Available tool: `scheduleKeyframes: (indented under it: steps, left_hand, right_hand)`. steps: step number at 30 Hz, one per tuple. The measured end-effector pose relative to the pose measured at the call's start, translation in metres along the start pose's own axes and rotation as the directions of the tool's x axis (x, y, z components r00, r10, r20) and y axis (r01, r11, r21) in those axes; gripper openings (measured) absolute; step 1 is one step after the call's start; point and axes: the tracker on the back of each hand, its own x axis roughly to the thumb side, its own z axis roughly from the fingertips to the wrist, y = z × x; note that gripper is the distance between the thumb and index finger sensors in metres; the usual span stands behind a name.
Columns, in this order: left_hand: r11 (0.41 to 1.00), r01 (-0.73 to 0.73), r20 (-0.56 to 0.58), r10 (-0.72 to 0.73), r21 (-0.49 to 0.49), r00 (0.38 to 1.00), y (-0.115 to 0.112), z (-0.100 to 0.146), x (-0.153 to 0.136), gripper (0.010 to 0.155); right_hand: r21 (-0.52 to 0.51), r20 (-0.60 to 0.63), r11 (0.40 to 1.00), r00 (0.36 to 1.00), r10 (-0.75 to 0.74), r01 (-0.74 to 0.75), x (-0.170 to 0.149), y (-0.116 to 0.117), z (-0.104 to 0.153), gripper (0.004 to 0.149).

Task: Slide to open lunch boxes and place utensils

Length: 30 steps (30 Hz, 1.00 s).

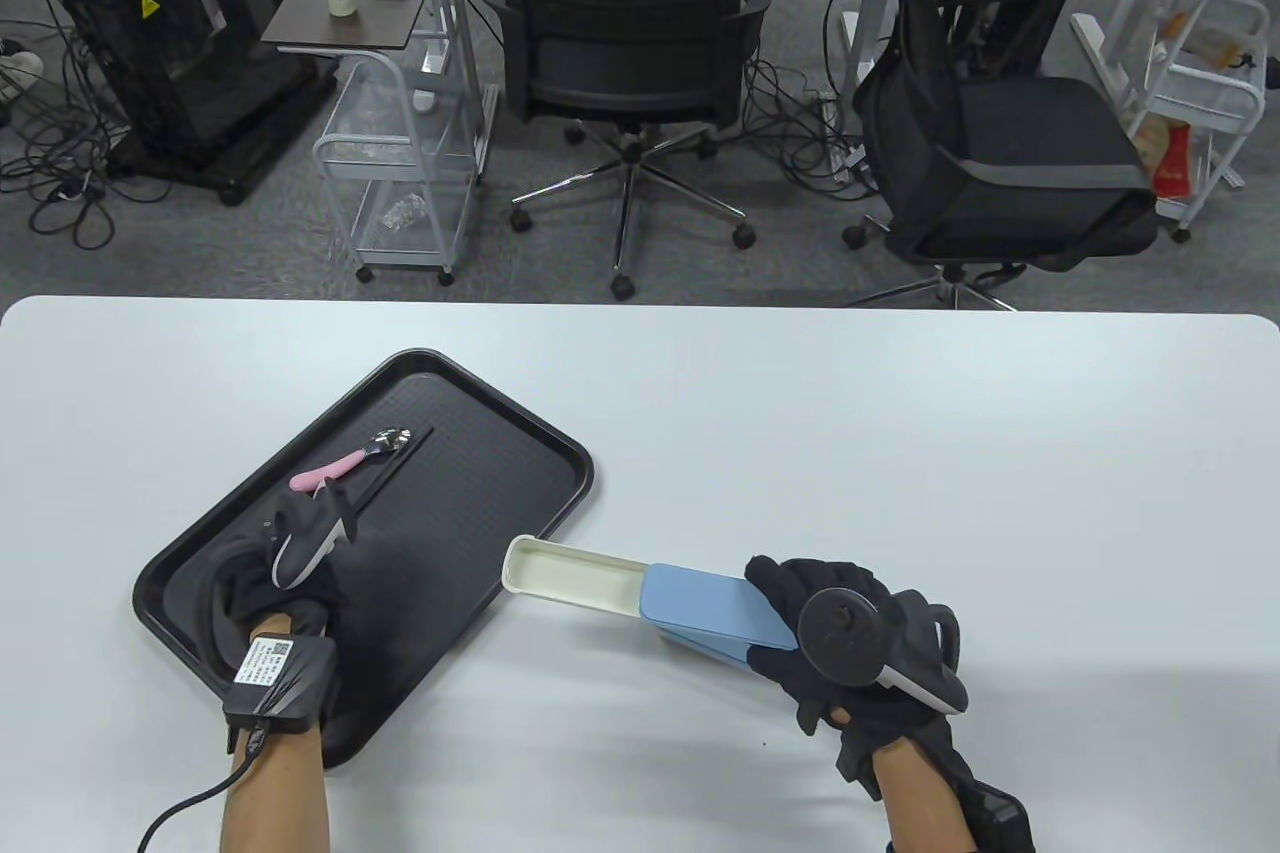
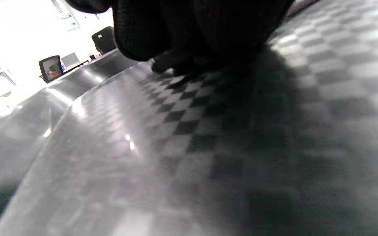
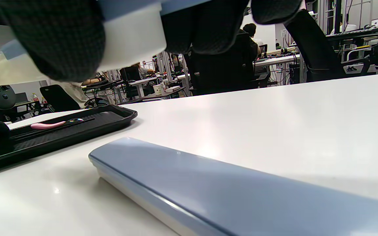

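Note:
A black tray lies at the left with a pink-handled spoon and black chopsticks on it. My left hand rests fingers-down on the tray at the chopsticks' near end; its fingers touch the tray floor, and whether they grip anything is hidden. My right hand grips a lunch box by its blue lid, slid back so the cream inner box is exposed and empty. A second, closed blue box lies on the table under it.
The held box's open end is close to the tray's right corner. The white table stretches bare to the right and far side. Office chairs and carts stand beyond the far edge. The tray and spoon show in the right wrist view.

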Motion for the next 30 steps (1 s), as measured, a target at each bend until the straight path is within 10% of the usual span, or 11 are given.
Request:
scheduleKeyframes:
  steps: [13,20,30]
  left_hand:
    - [0.983,-0.139,0.07,0.132,0.123,0.989,0.018,0.016,-0.018,0.047]
    - [0.874,-0.399,0.36,0.29,0.278,0.887,0.049,0.074,-0.035,0.047]
    - [0.805,-0.497,0.627,0.21,0.324,0.75,0.036,0.133,-0.021,0.045]
  right_hand:
    - [0.002,-0.006,1.0,1.0,-0.006,0.006,-0.003,0.0,0.0,0.077]
    - [0.006,-0.002,1.0,1.0,-0.001,0.001,-0.002,0.001,-0.001,0.077]
    - [0.022,-0.009,1.0,1.0,0.02,-0.02,-0.003,0.005,-0.003,0.077]
